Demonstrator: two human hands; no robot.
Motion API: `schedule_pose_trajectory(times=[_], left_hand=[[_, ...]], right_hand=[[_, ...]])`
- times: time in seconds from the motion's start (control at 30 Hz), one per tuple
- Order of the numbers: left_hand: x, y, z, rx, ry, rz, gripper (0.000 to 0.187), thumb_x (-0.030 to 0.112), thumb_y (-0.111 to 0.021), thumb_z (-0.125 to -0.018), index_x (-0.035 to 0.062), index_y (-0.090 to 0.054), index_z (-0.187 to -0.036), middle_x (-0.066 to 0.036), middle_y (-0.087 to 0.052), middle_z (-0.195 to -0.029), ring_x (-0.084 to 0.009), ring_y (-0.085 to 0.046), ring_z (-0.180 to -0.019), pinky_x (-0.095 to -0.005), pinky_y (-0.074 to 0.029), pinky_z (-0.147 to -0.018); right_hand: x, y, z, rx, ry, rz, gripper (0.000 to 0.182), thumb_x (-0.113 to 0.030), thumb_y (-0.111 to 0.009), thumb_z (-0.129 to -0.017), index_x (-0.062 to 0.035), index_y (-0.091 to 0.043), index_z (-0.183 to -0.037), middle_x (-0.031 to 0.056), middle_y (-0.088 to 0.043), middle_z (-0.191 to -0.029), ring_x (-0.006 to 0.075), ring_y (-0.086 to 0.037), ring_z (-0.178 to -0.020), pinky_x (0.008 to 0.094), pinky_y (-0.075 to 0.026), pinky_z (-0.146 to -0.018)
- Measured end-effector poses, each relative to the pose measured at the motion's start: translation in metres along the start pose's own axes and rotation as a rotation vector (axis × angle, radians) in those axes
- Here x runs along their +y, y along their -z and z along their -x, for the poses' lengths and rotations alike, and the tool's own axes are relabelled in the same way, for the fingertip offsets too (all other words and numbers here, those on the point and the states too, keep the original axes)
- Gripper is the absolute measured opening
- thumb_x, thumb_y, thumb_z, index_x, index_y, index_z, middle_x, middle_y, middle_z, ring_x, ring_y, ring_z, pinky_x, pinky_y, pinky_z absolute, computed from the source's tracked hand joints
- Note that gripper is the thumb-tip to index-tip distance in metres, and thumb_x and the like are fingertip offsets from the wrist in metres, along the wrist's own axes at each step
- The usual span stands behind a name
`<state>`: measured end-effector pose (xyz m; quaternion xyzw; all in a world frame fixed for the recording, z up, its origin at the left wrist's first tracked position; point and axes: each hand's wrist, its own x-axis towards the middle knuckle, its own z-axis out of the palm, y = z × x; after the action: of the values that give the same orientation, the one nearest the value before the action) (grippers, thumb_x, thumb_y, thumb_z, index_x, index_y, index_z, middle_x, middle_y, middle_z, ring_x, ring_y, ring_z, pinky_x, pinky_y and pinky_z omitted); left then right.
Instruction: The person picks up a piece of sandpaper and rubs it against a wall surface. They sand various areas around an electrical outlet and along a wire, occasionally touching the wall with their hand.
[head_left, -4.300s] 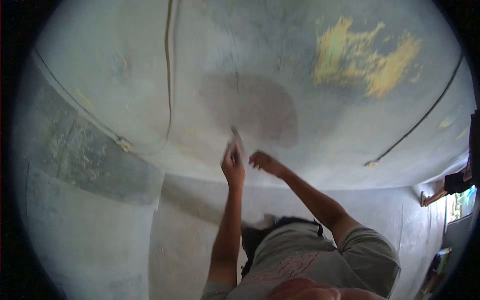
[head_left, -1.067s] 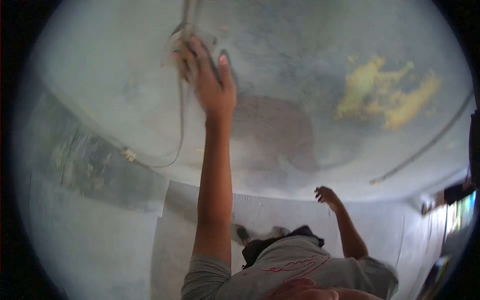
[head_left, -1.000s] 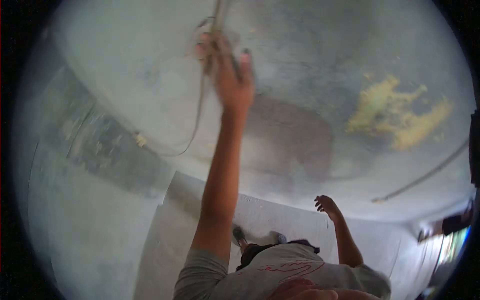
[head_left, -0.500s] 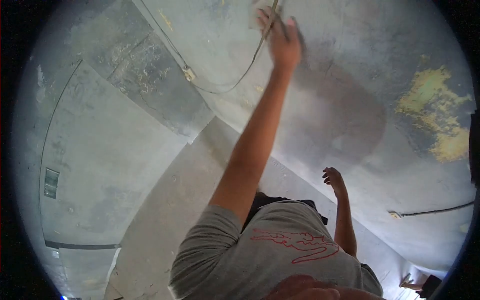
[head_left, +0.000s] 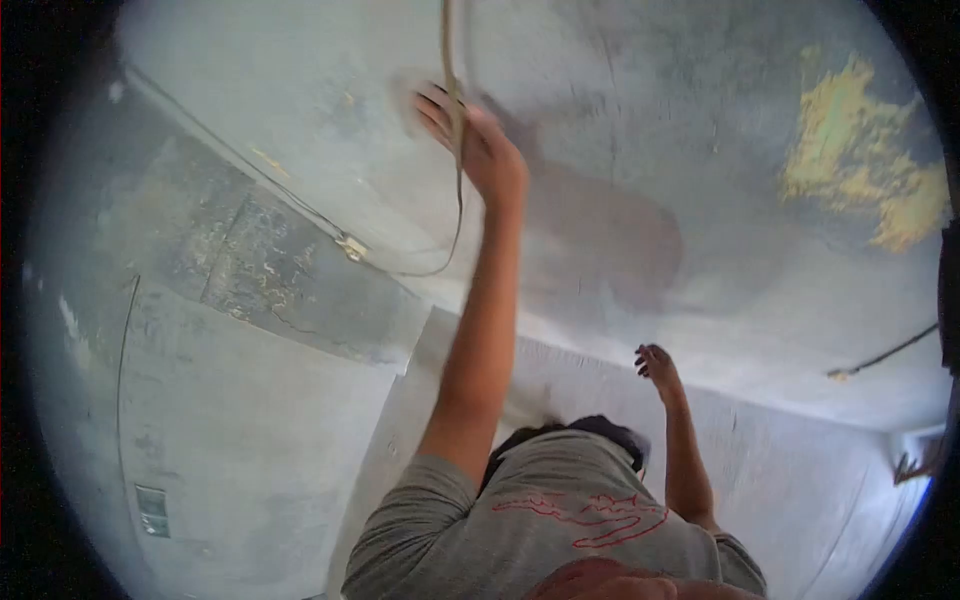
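Observation:
My left hand (head_left: 470,140) is stretched out against the grey, patchy wall (head_left: 600,150), its fingers extended. A pale, thin sheet that looks like sandpaper (head_left: 408,88) shows blurred beyond the fingertips, mostly hidden by the hand. A hanging cable (head_left: 459,190) crosses in front of this hand and loops down to a small light-coloured electrical box (head_left: 351,248). Lower and to the right, my right hand (head_left: 657,362) hangs near the body with loosely bent fingers apart and nothing in them.
Peeling yellow paint (head_left: 855,150) marks the wall at right. Below it runs a short dark cord (head_left: 890,352). Rough, flaking plaster (head_left: 270,260) and a small rectangular plate (head_left: 152,510) are at left. A brown pronged shape (head_left: 908,468) stands by a bright gap at far right.
The view has turned, so the wall fixtures sit differently. My left hand has shifted left and down in the picture, with the pale sheet. My right hand stays beside the body.

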<state>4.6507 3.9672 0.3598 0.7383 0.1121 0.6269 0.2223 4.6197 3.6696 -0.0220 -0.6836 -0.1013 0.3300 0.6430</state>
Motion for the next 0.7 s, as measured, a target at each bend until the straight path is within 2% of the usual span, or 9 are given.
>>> schedule_pose_trajectory(times=[0.1,0.17,0.23,0.33,0.5,0.6,0.63,0.67,0.7], left_hand=[[-0.063,0.011,-0.061,-0.018,-0.058,-0.167,0.070,0.046,-0.021,-0.097,-0.0082,-0.006,-0.140,-0.026,-0.003,-0.147,-0.0379,-0.017,-0.135,-0.0413,-0.019,-0.110],[-0.020,0.014,-0.080,-0.002,-0.144,-0.152,0.072,0.047,-0.020,-0.097,-0.0085,-0.007,-0.140,-0.026,-0.004,-0.147,-0.0377,-0.020,-0.135,-0.0408,-0.022,-0.109],[0.007,0.016,-0.069,-0.018,0.048,0.244,0.067,0.043,-0.019,-0.098,-0.0038,0.001,-0.141,-0.026,0.008,-0.147,-0.0361,0.004,-0.138,-0.0415,-0.007,-0.113],[-0.013,0.003,-0.013,-0.048,-0.011,0.114,0.071,0.048,-0.016,-0.096,-0.0038,0.001,-0.142,-0.026,0.009,-0.147,-0.0378,0.005,-0.138,-0.0438,-0.004,-0.112],[-0.033,-0.011,0.098,-0.172,-0.003,-0.001,0.077,0.053,-0.017,-0.095,-0.0066,0.001,-0.141,-0.028,0.009,-0.146,-0.0404,0.006,-0.137,-0.0488,0.000,-0.111],[-0.027,0.006,0.073,-0.196,0.042,0.001,0.079,0.053,-0.018,-0.094,-0.0084,0.001,-0.140,-0.030,0.007,-0.146,-0.0418,0.006,-0.137,-0.0503,0.001,-0.110],[-0.026,0.011,0.054,-0.189,0.056,-0.006,0.079,0.053,-0.018,-0.095,-0.0093,0.001,-0.139,-0.031,0.006,-0.145,-0.0426,0.005,-0.136,-0.0506,0.000,-0.110],[-0.024,0.016,0.033,-0.144,0.073,0.008,0.077,0.051,-0.020,-0.095,-0.0106,-0.003,-0.139,-0.031,0.001,-0.146,-0.0440,0.003,-0.136,-0.0500,-0.002,-0.110],[-0.013,0.018,0.019,-0.068,0.053,0.001,0.077,0.051,-0.020,-0.095,-0.0106,-0.003,-0.139,-0.031,0.001,-0.146,-0.0440,0.003,-0.136,-0.0500,-0.002,-0.110]], right_hand=[[0.011,-0.001,0.021,0.071,-0.060,-0.055,0.030,-0.033,-0.048,-0.094,-0.0056,-0.058,-0.088,0.0024,-0.058,-0.069,0.0104,-0.054,-0.055,0.0248,-0.043,-0.052],[0.026,0.010,0.034,0.099,-0.152,-0.045,0.030,-0.033,-0.048,-0.094,-0.0056,-0.058,-0.088,0.0029,-0.058,-0.069,0.0104,-0.053,-0.056,0.0257,-0.043,-0.053],[0.016,0.016,0.057,0.135,-0.232,0.010,0.031,-0.034,-0.047,-0.093,-0.0053,-0.058,-0.088,0.0035,-0.058,-0.070,0.0107,-0.053,-0.057,0.0264,-0.044,-0.054],[0.023,0.032,0.076,0.142,-0.222,0.061,0.033,-0.033,-0.051,-0.092,-0.0005,-0.057,-0.088,0.0062,-0.058,-0.070,0.0135,-0.054,-0.060,0.0280,-0.046,-0.056],[0.040,0.066,0.079,0.109,-0.194,0.179,0.030,-0.030,-0.050,-0.093,-0.0015,-0.058,-0.088,0.0064,-0.058,-0.070,0.0138,-0.054,-0.059,0.0273,-0.046,-0.055],[0.039,0.073,0.091,0.082,-0.069,0.007,0.029,-0.030,-0.047,-0.091,-0.0037,-0.058,-0.096,0.0051,-0.059,-0.074,0.0122,-0.054,-0.060,0.0264,-0.044,-0.055],[0.062,0.085,0.081,0.041,-0.195,-0.005,0.031,-0.032,-0.046,-0.091,-0.0044,-0.058,-0.099,0.0042,-0.059,-0.076,0.0116,-0.055,-0.060,0.0257,-0.044,-0.057],[0.043,0.078,0.087,-0.008,-0.129,0.002,0.033,-0.033,-0.044,-0.091,-0.0044,-0.058,-0.099,0.0046,-0.060,-0.077,0.0121,-0.055,-0.060,0.0253,-0.045,-0.058],[0.035,0.082,0.089,-0.042,-0.188,0.010,0.030,-0.031,-0.046,-0.090,-0.0046,-0.058,-0.099,0.0052,-0.061,-0.077,0.0124,-0.055,-0.060,0.0261,-0.045,-0.057]])
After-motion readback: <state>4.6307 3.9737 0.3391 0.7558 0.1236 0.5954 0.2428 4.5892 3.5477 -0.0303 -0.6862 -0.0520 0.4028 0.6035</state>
